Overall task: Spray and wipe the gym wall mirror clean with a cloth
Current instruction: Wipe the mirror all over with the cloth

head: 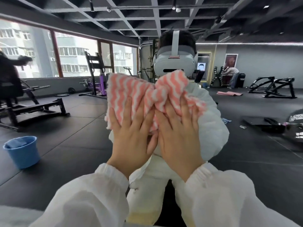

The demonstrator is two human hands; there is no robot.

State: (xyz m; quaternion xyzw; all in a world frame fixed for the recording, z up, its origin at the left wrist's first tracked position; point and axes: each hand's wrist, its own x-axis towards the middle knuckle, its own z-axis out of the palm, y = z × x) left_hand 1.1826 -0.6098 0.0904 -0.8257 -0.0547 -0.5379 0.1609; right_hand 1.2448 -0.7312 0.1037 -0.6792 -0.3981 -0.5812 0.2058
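Pressing hands: left hand and right hand, flat with straight fingers, push one cloth on the mirror.
Cloth: pink and white, under both hands' fingers, bunched in the middle.
Around: one blue bucket far left on the floor.

Blue bucket on dark floor, seemingly.

Both hands press flat, fingers straight, on a pink-and-white striped cloth against the mirror: left hand beside right hand. The glass reflects a blue bucket on the dark floor
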